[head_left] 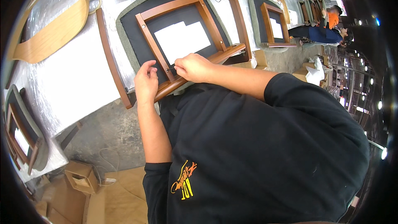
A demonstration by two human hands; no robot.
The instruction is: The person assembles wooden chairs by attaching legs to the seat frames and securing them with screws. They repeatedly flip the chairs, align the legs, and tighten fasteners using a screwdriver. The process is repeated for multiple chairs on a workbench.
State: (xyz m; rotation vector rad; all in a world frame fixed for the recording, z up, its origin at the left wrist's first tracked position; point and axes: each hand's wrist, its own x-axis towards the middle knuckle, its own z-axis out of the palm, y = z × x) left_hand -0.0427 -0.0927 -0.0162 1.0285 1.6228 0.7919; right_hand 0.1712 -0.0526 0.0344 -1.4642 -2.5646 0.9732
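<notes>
Right hand (191, 67), grip clenched on a thin dark tool (171, 69), at the near left corner of a brown wooden frame (153, 43); left hand (146, 84), grip released, just left.

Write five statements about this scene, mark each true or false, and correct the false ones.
1. The right hand holds a thin dark rod at the wooden frame. True.
2. The left hand grips a hammer. False: its fingers are bent, and no tool shows in it.
3. The frame lies on a seat with a greyish-green edge. True.
4. The paper inside the frame is red. False: it is white.
5. The person wears a black shirt. True.
</notes>
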